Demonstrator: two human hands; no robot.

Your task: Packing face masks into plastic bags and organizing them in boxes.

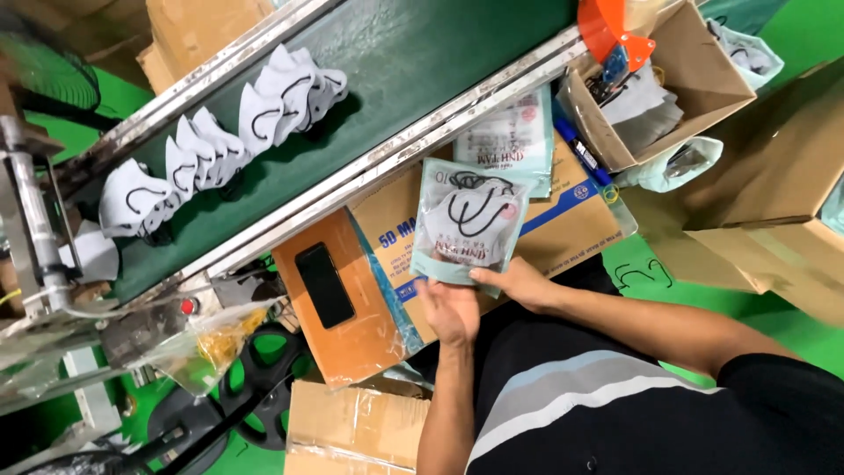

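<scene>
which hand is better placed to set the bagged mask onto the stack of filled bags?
Probably right. The right hand pinches the bagged mask's lower right edge and sits nearer the stack of filled bags. The left hand only supports the bag's bottom edge, further from the stack.

free: green belt centre (422,62) | blocked: mask piles (220,141), phone (324,285), open box (668,79)

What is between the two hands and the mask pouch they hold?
Nothing visible. The left hand and the right hand both touch the lower edge of the mask pouch directly, above the cardboard box. The black phone lies to the side, apart from the pouch.
</scene>
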